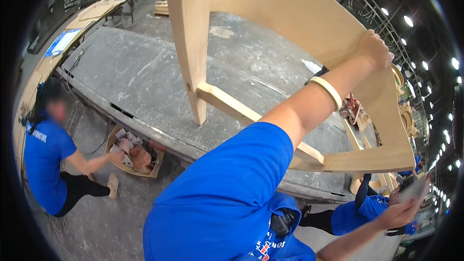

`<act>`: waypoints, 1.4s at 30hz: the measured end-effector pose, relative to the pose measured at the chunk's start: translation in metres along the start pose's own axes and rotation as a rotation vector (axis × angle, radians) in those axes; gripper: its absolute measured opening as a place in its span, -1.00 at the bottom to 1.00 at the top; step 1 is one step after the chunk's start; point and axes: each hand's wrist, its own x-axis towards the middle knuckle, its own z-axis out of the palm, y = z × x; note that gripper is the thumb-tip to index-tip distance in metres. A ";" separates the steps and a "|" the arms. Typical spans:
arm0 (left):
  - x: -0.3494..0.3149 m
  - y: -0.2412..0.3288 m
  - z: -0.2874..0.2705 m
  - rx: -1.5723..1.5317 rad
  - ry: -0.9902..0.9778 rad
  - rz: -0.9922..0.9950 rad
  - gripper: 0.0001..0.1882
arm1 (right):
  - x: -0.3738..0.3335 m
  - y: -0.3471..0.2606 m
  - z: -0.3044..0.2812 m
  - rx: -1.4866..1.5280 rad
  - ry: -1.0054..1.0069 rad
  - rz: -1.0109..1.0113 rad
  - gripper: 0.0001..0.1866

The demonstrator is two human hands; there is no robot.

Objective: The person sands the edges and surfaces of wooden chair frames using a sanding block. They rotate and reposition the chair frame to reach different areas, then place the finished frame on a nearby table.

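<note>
A pale wooden chair frame [290, 2] with a broad curved back rail, legs and a crossbar stands tilted on the grey worktable [140, 63]. My left arm, with a cream wristband, reaches across it. My left hand [374, 52] is closed around the edge of the curved rail. At the lower right, apart from the frame, my right hand [400, 213] holds a pale flat sheet-like piece [416, 188]. Motion blurs that piece, so its exact kind is unclear.
A co-worker in blue [48, 159] bends over a box of rags [137, 152] at the left. Another person in blue [355, 212] is at the lower right. Reddish cloths [352, 108] and other wooden frames [408, 121] lie beyond my arm. A long bench [82, 19] runs along the left.
</note>
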 end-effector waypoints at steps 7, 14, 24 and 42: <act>0.002 -0.004 -0.012 0.007 0.008 0.004 -0.49 | 0.072 0.002 -0.006 -0.244 -0.747 0.103 -0.65; -0.001 -0.004 -0.013 -0.025 -0.022 -0.020 -0.49 | 0.089 -0.039 0.011 -0.138 -0.661 0.077 -0.68; -0.004 0.001 -0.006 -0.025 0.225 0.051 -0.55 | 0.078 -0.022 0.001 -0.246 -0.705 0.045 -0.70; -0.004 -0.004 -0.005 0.005 0.225 0.053 -0.55 | 0.044 -0.005 -0.041 0.215 -0.545 0.335 -0.75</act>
